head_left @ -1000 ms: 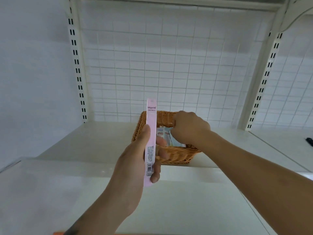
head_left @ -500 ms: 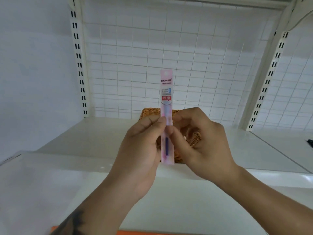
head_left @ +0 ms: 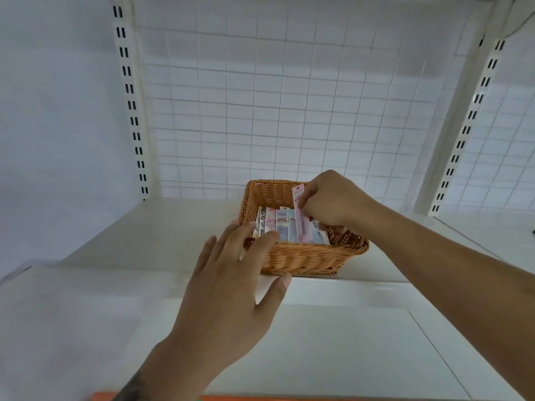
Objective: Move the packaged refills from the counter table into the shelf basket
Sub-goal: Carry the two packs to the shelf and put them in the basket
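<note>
A woven wicker basket (head_left: 307, 259) stands on the white shelf (head_left: 162, 227). Several packaged refills (head_left: 279, 224) lie side by side inside it. My right hand (head_left: 333, 201) reaches over the basket and pinches a long pink refill pack (head_left: 299, 215), which slants down into the basket on top of the others. My left hand (head_left: 228, 282) is spread with straight fingers in front of the basket's near left corner; its fingertips are at the rim and it holds nothing.
A white wire grid panel (head_left: 289, 111) backs the shelf, with slotted uprights (head_left: 130, 96) at left and right (head_left: 469, 125). A lower white ledge (head_left: 347, 342) runs across the front. An orange edge (head_left: 260, 397) shows at the bottom.
Both hands held the pink refill pack upright in front of the basket. Now my right hand alone has carried it down into the basket, and my left hand has let go and spread open.
</note>
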Action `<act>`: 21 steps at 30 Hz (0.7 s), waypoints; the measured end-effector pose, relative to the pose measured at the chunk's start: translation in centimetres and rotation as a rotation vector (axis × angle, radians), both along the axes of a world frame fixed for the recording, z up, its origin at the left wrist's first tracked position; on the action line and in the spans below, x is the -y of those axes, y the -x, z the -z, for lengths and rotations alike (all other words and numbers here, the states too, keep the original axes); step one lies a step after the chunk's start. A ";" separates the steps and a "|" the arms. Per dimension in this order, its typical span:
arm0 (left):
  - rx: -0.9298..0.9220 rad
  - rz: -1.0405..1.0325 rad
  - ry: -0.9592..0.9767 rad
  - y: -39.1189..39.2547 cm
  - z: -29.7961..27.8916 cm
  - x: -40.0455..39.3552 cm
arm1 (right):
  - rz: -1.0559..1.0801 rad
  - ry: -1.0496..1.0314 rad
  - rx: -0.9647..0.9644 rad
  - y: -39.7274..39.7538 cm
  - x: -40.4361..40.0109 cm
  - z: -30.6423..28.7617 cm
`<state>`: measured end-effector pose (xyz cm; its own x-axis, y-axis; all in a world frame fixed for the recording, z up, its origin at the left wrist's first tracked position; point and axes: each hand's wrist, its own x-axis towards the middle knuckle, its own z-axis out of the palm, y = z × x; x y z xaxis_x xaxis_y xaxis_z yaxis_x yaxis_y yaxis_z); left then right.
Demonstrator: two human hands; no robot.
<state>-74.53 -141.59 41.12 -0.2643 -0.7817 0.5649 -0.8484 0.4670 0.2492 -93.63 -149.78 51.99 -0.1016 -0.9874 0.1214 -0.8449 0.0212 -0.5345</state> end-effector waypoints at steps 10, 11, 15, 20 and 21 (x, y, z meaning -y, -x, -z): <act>-0.052 0.097 0.079 -0.6 2.1 1.4 | 0.012 -0.083 -0.455 -1.9 1.3 1.8; -0.052 0.099 0.083 -0.6 2.3 1.5 | 0.016 -0.077 -0.459 -1.9 1.3 1.8; -0.025 0.097 0.064 -0.8 2.3 1.4 | 0.024 0.041 -0.331 -1.7 0.0 1.1; 0.008 0.036 -0.026 -1.6 1.2 -0.8 | -0.016 0.338 -0.172 -1.7 -5.5 3.4; 0.010 0.009 -0.056 -1.7 1.3 -1.6 | -0.027 0.428 -0.204 -1.6 -6.7 4.8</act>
